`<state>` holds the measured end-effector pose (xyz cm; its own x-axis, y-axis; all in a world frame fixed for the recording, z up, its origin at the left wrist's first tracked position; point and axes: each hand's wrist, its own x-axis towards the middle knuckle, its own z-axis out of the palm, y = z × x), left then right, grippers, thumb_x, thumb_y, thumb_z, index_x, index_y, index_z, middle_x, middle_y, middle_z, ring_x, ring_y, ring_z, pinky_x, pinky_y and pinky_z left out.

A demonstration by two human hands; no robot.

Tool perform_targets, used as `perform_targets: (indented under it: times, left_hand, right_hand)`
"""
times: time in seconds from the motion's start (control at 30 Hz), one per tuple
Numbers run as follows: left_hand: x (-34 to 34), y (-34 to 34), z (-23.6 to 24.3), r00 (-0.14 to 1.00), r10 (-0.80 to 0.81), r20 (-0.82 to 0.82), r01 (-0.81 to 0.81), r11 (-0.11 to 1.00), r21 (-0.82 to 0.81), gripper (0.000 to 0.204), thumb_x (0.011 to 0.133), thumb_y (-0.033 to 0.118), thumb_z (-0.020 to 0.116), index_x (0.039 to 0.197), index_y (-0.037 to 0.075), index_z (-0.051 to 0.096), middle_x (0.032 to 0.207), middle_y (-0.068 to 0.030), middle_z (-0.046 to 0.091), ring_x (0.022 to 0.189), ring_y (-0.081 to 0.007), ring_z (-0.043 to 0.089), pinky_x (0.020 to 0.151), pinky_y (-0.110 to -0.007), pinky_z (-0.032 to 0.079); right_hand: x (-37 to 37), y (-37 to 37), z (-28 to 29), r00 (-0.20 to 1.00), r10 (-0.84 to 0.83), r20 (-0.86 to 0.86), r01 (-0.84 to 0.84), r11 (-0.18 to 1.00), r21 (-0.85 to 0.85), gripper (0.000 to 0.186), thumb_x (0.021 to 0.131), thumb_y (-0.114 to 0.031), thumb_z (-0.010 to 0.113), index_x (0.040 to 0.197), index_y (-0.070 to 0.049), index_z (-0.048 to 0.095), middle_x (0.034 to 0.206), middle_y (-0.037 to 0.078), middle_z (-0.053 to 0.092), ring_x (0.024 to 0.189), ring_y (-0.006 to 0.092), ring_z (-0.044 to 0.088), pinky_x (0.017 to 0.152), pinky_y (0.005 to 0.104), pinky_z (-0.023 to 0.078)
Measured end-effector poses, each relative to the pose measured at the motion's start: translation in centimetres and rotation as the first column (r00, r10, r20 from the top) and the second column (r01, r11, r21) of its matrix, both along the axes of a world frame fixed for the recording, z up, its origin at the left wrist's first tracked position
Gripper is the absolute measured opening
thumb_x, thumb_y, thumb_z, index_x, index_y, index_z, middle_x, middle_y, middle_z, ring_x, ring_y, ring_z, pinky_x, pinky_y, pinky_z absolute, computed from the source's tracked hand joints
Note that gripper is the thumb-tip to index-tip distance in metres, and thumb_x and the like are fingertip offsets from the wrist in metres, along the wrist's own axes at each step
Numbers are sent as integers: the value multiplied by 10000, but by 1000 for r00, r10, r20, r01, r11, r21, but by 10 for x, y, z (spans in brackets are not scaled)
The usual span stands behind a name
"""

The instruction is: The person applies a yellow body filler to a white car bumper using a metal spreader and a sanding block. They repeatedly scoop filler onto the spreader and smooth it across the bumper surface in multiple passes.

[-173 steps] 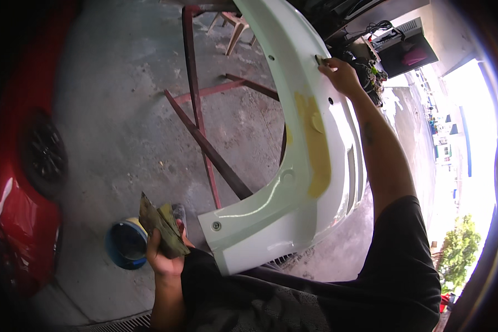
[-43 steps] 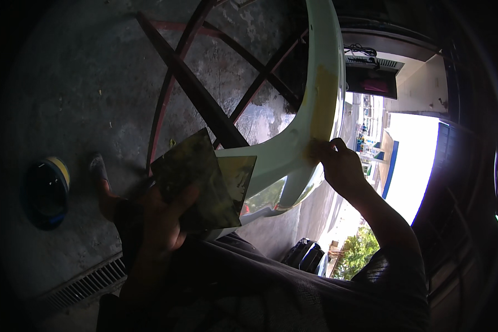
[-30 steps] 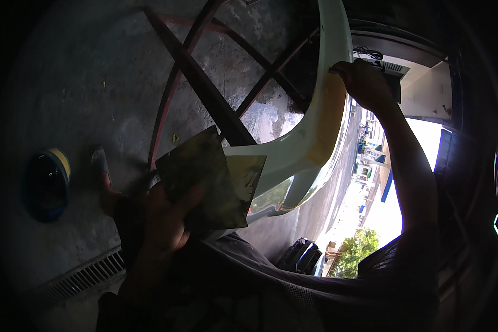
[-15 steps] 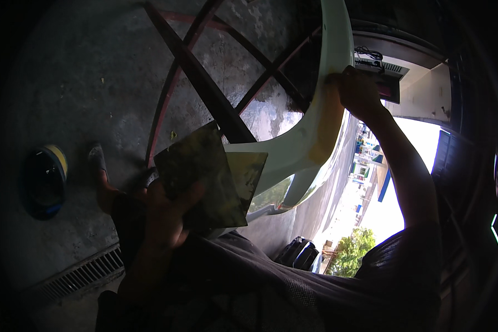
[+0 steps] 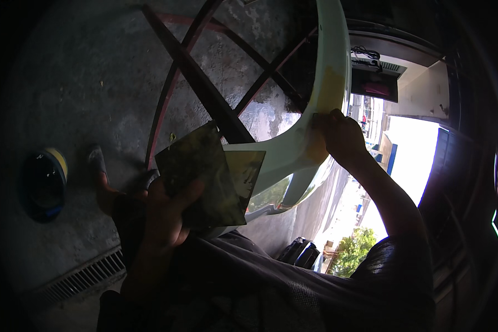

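Note:
A pale, curved vehicle body panel [image 5: 279,149], likely a bumper, runs from the top down past my middle. Along it lies a yellow-tan filler patch [image 5: 327,91]. My right hand [image 5: 343,138] presses against the lower part of this patch, fingers bent and closed. Whatever it may hold is hidden in shadow. My left hand [image 5: 169,213] grips two flat, stiff-looking sheets, thumb on top. The larger is a dark, smeared square sheet [image 5: 199,177]; a yellowish sheet [image 5: 246,171] sticks out behind it, overlapping the panel in view.
Crossed dark-red metal bars [image 5: 205,91] form a stand beside the panel. On the concrete floor at left sits a dark round tub [image 5: 41,188] with a bluish inside. A slotted drain grate [image 5: 86,275] lies at lower left. A dark bag-like object [image 5: 300,253] is beyond the panel.
My right hand has slid down along the panel, toward me, uncovering the upper part of the yellow patch. The left hand and its sheets stay nearly still.

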<state>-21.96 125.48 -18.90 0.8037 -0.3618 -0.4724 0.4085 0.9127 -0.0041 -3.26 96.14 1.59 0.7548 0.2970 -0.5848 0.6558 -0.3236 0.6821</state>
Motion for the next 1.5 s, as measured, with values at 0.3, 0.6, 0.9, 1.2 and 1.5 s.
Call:
perform_targets:
  times: [0.3,0.6,0.9,1.2,1.5]
  left_hand:
    - [3,1,1,999,-14,-41,13,1000,-13,496,932,-4,747,1391,-21,561,1300,-130,678,1136,-257,706,958,-445,622]
    - [-4,5,2,1000,7,-8,-6,992,123,533,997,77,660,1475,-50,461,1366,-156,629,1253,-289,644,1076,-446,542]
    - [-2,12,11,991,-32,-129,38,998,42,566,939,-47,711,1463,4,501,1388,-142,619,1252,-266,645,1062,-454,558]
    - [-2,8,2,1000,7,-26,-6,999,45,524,962,-11,692,1448,-32,498,1340,-149,648,1225,-271,659,1049,-437,563]
    - [-2,5,5,1000,-4,7,3,991,134,530,1002,101,632,1483,-43,466,1401,-141,615,1271,-283,628,1100,-448,514]
  right_hand:
    - [-42,2,22,987,1,-164,46,957,285,300,878,-26,668,1128,-168,754,972,73,721,868,249,719,733,371,625]
    - [124,3,50,985,-158,63,124,921,369,269,1102,-197,538,1288,-150,727,1221,146,762,976,307,776,886,416,615]
    - [101,-18,46,992,-106,73,75,936,344,252,1062,-123,580,1241,-155,754,994,162,760,871,313,730,814,445,590]
    - [-34,-27,28,964,-264,31,217,848,484,341,972,2,599,1277,-112,698,1115,37,790,1056,259,709,876,393,632]
    - [-9,12,48,905,-426,4,359,765,534,249,1058,-114,612,1260,-151,753,1064,121,766,939,272,722,861,402,597]
